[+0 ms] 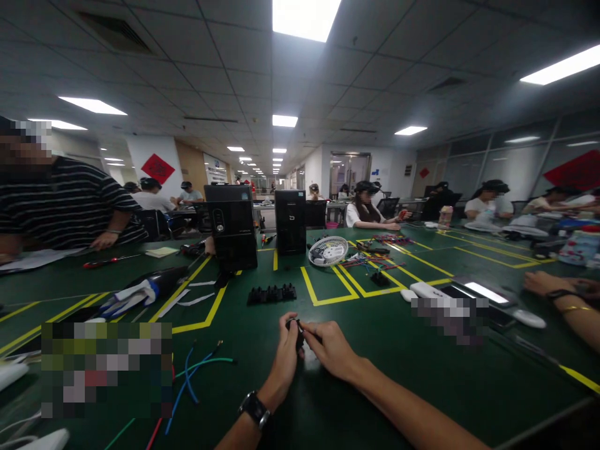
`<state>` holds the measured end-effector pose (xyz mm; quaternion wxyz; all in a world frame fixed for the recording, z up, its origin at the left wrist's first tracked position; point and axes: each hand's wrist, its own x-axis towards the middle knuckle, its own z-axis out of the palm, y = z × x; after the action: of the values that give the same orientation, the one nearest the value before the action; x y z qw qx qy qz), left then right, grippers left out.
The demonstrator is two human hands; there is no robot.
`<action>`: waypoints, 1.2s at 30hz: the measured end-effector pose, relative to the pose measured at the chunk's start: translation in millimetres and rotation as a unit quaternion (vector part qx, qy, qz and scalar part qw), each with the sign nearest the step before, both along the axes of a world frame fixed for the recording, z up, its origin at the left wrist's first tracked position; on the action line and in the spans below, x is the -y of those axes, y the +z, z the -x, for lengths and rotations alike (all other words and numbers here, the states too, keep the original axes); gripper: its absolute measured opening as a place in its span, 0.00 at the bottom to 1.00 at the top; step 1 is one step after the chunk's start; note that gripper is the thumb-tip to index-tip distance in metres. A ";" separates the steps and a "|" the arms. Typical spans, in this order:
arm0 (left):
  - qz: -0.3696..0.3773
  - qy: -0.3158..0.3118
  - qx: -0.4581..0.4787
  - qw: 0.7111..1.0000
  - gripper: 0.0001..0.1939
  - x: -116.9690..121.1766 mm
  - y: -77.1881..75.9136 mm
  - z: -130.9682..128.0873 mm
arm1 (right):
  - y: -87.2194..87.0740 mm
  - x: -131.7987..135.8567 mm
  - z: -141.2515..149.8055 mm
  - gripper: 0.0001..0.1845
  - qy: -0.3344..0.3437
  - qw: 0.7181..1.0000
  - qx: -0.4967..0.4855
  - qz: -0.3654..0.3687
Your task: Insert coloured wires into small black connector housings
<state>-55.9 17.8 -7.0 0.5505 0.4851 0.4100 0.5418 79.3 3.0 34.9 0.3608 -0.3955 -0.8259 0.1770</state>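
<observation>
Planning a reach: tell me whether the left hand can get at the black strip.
Probably yes: bare tabletop separates the left hand from the black strip, though that hand holds a small black piece.

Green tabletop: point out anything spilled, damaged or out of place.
Nothing looks spilled or damaged. Merely untidy: blue wires lie crossed left of the left hand, white strips scattered near the larger black tower.

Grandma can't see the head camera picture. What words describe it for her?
A left hand holds a small black part and the right hand pinches it, above a green table with yellow tape lines. Beyond are two black computer towers, a round white grille and colourful wires.
</observation>
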 end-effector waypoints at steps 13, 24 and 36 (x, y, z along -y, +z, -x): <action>0.106 0.033 0.254 0.961 0.15 -10.8 10.7 1.5 | -9.0 -0.4 14.4 0.14 -0.101 0.994 -0.015 0.028; -0.019 0.015 0.128 0.991 0.19 -6.4 13.3 6.3 | -10.4 -2.9 15.7 0.11 -0.055 0.978 -0.162 0.116; -0.132 0.041 -0.063 0.988 0.17 0.4 17.6 8.2 | -13.1 -18.8 6.1 0.23 0.055 0.864 -0.305 0.397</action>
<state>-64.0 17.5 10.6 0.4320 0.5694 0.3880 0.5819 73.2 21.7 21.7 0.3969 -0.3858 -0.5553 0.6207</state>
